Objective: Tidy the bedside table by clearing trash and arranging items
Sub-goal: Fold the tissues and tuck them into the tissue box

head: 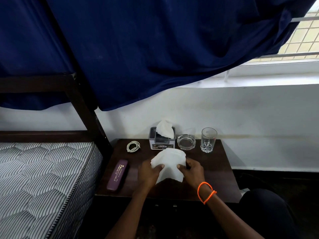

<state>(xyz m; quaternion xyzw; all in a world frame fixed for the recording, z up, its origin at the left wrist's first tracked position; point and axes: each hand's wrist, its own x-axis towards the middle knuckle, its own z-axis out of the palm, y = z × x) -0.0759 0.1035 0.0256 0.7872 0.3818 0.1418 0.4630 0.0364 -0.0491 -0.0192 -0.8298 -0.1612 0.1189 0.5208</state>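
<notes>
A white tissue sheet [170,161] is held over the middle of the dark wooden bedside table [215,171]. My left hand [149,173] grips its left side and my right hand [192,169], with an orange bracelet on the wrist, grips its right side. Behind the sheet stands a grey tissue box [161,143] with a tissue sticking out of the top. A glass ashtray [186,141] and an empty drinking glass [208,140] stand to the right of the box. A coiled white cable [133,146] lies at the back left, and a purple case [117,175] lies at the left edge.
A bed with a striped mattress [43,178] and dark frame [89,114] adjoins the table on the left. A dark blue curtain [155,49] hangs overhead. A white wall and window sill [267,81] lie behind the table. My knee [269,213] is at the lower right.
</notes>
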